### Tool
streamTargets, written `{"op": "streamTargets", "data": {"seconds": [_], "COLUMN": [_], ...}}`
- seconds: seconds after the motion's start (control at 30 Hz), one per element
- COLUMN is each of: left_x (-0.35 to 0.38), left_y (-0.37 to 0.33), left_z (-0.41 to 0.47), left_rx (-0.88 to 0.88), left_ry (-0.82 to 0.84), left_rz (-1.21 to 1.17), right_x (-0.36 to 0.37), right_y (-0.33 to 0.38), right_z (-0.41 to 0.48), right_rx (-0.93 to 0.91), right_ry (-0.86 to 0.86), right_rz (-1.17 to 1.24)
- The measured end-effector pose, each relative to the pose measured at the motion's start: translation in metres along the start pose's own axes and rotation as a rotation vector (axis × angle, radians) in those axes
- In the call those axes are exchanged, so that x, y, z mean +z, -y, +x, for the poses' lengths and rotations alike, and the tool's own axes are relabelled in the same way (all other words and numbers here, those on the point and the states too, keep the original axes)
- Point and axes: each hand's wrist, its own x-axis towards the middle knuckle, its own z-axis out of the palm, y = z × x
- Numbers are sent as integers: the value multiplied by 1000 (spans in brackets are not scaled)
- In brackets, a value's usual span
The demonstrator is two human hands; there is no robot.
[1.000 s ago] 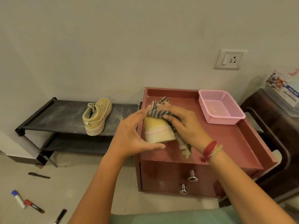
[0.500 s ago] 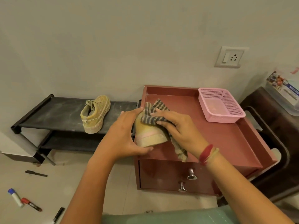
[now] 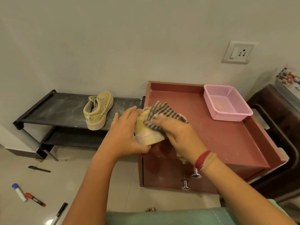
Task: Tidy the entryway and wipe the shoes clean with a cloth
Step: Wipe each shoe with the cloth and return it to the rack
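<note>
A yellow shoe [image 3: 146, 133] with a pale pink sole is held at the front left corner of a reddish-brown tabletop [image 3: 227, 143], heel end towards the camera. The left hand [image 3: 125, 137] grips the shoe's left side, thumb below the sole edge and fingers curled over the top. The right hand [image 3: 177, 135] clutches a striped cloth [image 3: 164, 113] and presses it onto the shoe's upper; its fingers are blurred. A loose end of the cloth hangs beneath the right wrist. A pink basket [image 3: 227, 103] sits at the tabletop's back right corner, well apart from the hands. To the left, a second shoe [image 3: 98, 109] stands on the top shelf of a black shoe rack [image 3: 53, 109]. On the floor [image 3: 81, 176] lie a blue-capped marker [image 3: 19, 192], a red-capped marker [image 3: 34, 199] and a black pen [image 3: 60, 211]
</note>
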Motion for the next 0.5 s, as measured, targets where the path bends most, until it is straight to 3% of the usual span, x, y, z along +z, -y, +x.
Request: {"op": "streamTargets", "data": {"seconds": [0.07,0.17,0.23,0.33,0.43,0.5], "left_x": [1,-1,-1,-1,0,1], "left_y": [3,6,7,5,-1,-1], "left_z": [0,-1,-2,-3,-1,-1], "left_rx": [-17,-24,-21,9,24,43], "left_ry": [-15,-8,-16,-60,-81,-80], "left_rz": [74,97,94,25,-22,-1], "right_x": [5,3,5,12,-1,-2], "right_y": [11,-1,-1,10,2,6], "right_z": [-3,8,10,3,16,16], "right_rx": [-150,36,65,-152,34,24], "right_ry": [65,-39,-41,31,-75,-18], "right_rz": [-28,39,5,-58,156,162]}}
